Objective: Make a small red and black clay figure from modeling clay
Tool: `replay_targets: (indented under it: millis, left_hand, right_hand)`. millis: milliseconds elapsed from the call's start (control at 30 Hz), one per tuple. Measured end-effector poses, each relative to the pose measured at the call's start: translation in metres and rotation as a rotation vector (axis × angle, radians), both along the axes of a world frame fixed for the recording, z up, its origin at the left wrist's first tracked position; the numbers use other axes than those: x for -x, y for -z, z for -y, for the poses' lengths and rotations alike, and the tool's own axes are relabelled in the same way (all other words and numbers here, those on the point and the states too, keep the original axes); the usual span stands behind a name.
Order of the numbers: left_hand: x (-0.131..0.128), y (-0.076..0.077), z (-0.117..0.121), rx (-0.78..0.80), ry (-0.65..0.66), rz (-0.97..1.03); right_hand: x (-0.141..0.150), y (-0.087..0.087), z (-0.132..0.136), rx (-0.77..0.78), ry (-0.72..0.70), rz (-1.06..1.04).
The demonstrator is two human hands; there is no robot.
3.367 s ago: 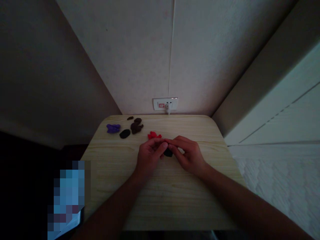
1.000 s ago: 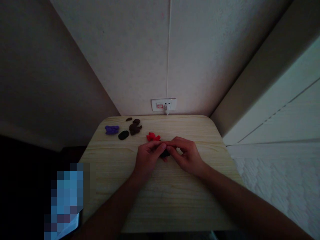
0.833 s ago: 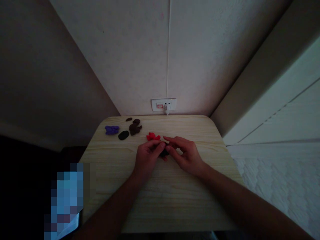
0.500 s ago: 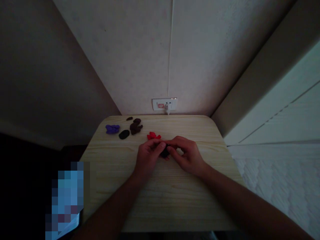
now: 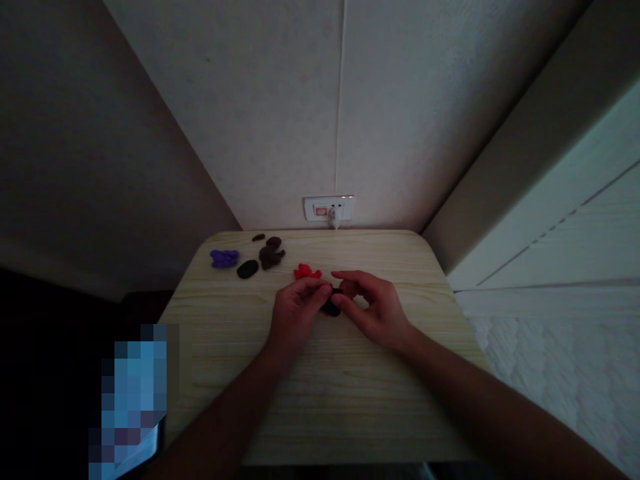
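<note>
From my remote post, I'm looking down through the head camera at both hands working over the pale wood-grained tabletop (image 5: 340,413). My left hand (image 5: 299,310) is keeping its grip clamped, thumb against fingers, on a small black rounded lump of clay-like material (image 5: 332,309), which is sitting between the two hands near the middle. My right hand (image 5: 376,303) is touching the lump with its thumb, while its index finger is standing apart; the other fingers are partly hiding, so I can't tell whether that grip is closing on anything. Just beyond the left fingertips, a bright red knobbly clay-like piece (image 5: 307,272) is lying. Farther left, a flat black oval piece (image 5: 247,269) is lying between a purple ridged clay-like piece (image 5: 225,259) and a dark brown lumpy piece (image 5: 271,257). Behind the tabletop, a white wall socket (image 5: 311,209) is holding a plug (image 5: 335,216).
</note>
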State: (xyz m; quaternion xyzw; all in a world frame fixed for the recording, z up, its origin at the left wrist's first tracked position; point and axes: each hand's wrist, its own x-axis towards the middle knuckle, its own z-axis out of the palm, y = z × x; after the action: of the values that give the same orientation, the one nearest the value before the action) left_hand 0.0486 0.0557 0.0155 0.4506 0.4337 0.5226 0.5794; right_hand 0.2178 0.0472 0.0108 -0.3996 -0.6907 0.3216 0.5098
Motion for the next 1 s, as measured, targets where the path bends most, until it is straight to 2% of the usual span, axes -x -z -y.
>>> replay_targets:
  millis: [200, 567, 733, 1000]
  left_hand:
    - [0.0002, 0.0022, -0.0005, -0.016, -0.009, 0.032]
    - [-0.0018, 0.0013, -0.0006, -0.019, 0.000, 0.016]
    - [-0.0011, 0.0018, -0.0011, -0.025, -0.025, 0.007]
    - [0.0003, 0.0012, 0.0002, -0.031, 0.000, -0.036]
  right_hand:
    - [0.0000, -0.0062, 0.0000, -0.117, 0.009, 0.120]
    - [-0.0005, -0.0041, -0.0013, -0.101, -0.004, 0.069]
    - [-0.0016, 0.0028, -0.0027, -0.050, 0.057, 0.022]
    - [-0.0020, -0.0051, -0.0045, -0.131, 0.034, 0.081]
